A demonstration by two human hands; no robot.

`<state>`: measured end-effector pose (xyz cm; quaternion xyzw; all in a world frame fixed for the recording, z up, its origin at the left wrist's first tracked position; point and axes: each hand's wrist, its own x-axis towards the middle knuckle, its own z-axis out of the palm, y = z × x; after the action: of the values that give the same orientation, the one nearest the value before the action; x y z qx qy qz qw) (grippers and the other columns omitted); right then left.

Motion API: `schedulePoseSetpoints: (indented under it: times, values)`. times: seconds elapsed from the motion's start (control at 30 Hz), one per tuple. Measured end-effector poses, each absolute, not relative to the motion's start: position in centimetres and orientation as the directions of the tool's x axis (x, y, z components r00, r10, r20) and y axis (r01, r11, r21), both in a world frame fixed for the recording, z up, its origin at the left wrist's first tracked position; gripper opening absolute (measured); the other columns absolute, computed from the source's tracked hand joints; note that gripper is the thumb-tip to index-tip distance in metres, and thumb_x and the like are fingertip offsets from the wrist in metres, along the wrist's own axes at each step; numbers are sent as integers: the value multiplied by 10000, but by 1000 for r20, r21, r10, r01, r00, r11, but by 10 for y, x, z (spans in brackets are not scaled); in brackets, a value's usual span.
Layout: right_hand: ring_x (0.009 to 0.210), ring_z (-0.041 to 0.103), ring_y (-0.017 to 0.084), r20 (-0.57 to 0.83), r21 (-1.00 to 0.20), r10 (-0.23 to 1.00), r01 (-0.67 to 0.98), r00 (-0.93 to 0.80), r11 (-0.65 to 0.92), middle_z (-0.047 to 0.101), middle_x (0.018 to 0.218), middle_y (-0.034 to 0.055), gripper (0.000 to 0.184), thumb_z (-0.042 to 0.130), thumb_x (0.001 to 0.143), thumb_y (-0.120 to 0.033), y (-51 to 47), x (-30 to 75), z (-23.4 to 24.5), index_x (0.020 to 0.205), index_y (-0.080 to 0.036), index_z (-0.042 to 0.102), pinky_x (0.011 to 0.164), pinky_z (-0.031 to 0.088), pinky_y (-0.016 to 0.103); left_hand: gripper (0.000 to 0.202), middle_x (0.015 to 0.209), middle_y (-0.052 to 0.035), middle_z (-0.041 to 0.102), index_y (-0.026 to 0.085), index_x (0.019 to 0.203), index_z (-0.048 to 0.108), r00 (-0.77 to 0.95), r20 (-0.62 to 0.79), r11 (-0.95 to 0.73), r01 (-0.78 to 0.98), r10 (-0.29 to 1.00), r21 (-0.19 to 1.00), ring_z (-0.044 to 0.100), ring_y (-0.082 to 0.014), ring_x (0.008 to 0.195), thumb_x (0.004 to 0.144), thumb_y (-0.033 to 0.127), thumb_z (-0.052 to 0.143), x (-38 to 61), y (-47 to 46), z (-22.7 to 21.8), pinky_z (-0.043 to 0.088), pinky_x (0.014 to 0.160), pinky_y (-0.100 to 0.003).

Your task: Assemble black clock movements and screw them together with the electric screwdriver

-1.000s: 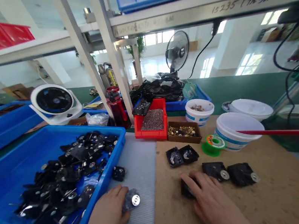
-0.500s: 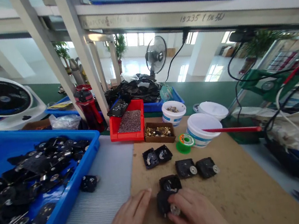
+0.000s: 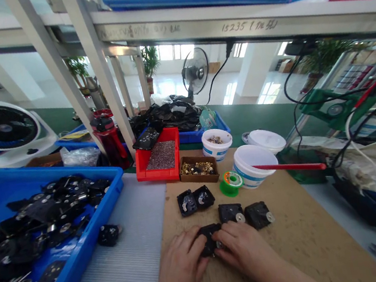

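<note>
Both my hands meet at the middle of the brown fibreboard mat (image 3: 299, 242). My left hand (image 3: 182, 269) and my right hand (image 3: 244, 252) press in from either side on a black square clock movement (image 3: 210, 239), whose metal shaft shows between my fingers. Just above my right hand lie two more movements with metal washers (image 3: 230, 212) (image 3: 258, 215). Further up, a pair of opened black housings (image 3: 195, 200) lies beyond my fingers. Most of the held movement is hidden by my hands.
At left stands a blue tray (image 3: 79, 246) heaped with black movements, and one more movement (image 3: 109, 235) lies on the grey ribbed mat (image 3: 119, 272). Ahead are a red tray of small parts (image 3: 161, 156), a box of brass parts (image 3: 198, 170), white tubs (image 3: 252, 166) and a green spool (image 3: 233, 182).
My left hand has moved in from the mat's edge and now grips the black movement alongside my right hand. The view has shifted slightly.
</note>
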<state>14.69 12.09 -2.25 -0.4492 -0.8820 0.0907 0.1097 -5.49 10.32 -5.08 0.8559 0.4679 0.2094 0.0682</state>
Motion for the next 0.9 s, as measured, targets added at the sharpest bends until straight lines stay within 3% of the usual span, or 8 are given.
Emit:
schedulePoseSetpoints:
  times: [0.13, 0.27, 0.4, 0.47, 0.53, 0.6, 0.7, 0.9]
  values:
    - [819, 632, 239, 112, -225, 820, 789, -562, 572, 659, 883, 30, 213, 693, 797, -83, 120, 143, -24, 955, -221, 658, 702, 512, 353, 299, 1237, -112, 688, 204, 1047, 651, 478, 276, -544, 796, 834, 265, 685, -283, 971, 758, 139, 690, -52, 99, -45, 597, 817, -447]
    - [836, 628, 287, 137, -150, 800, 786, -585, 600, 635, 862, 61, 226, 626, 776, -49, 120, 165, -17, 895, -234, 680, 719, 535, 439, 513, 1344, -23, 635, 286, 1246, 568, 449, 235, -491, 855, 862, 166, 641, -245, 1108, 753, 307, 705, -75, 91, -31, 572, 908, -410]
    - [864, 658, 313, 112, -52, 754, 754, -648, 655, 652, 981, 108, 307, 604, 670, -77, 132, 201, -4, 899, -255, 705, 678, 567, 430, 586, 1409, -132, 566, 170, 1396, 464, 249, 232, -249, 968, 940, -30, 542, -315, 1256, 815, 110, 523, -141, 85, -15, 503, 980, -505]
    - [932, 663, 296, 79, -77, 748, 744, -659, 663, 651, 1076, 111, 359, 590, 701, -114, 141, 203, 7, 1012, -256, 700, 748, 569, 406, 559, 1404, -230, 540, 75, 1385, 478, 139, 250, -111, 986, 958, -124, 479, -405, 1300, 829, 35, 436, -175, 85, -11, 468, 965, -595]
    - [1025, 638, 290, 55, -83, 810, 806, -583, 586, 624, 1164, 133, 425, 598, 779, -187, 152, 186, 17, 1201, -206, 637, 861, 538, 411, 562, 1381, -276, 541, 34, 1363, 503, 92, 251, -43, 980, 964, -195, 450, -443, 1314, 819, -27, 377, -198, 89, -10, 442, 963, -630]
    - [1101, 595, 310, 20, -32, 884, 883, -468, 468, 590, 1211, 173, 624, 659, 799, -259, 164, 157, 20, 1385, -129, 489, 923, 495, 426, 562, 1363, -272, 560, 30, 1345, 525, 104, 228, -46, 968, 968, -248, 420, -435, 1338, 816, -54, 354, -209, 96, -11, 424, 993, -622]
    - [1052, 605, 339, 0, 15, 927, 927, -376, 376, 597, 1148, 193, 822, 757, 745, -285, 184, 113, 13, 1453, -91, 387, 866, 502, 425, 537, 1316, -259, 607, 26, 1328, 544, 144, 188, -82, 950, 972, -303, 402, -417, 1354, 830, -58, 359, -210, 107, -9, 379, 1057, -607]
    - [995, 604, 330, 55, 7, 937, 938, -346, 346, 591, 1074, 186, 671, 626, 816, -153, 200, 99, -3, 1443, -79, 398, 808, 497, 402, 480, 1071, -167, 753, 81, 1282, 607, 173, 130, -124, 940, 976, -317, 429, -388, 1344, 858, -30, 410, -212, 111, 8, 314, 1124, -578]
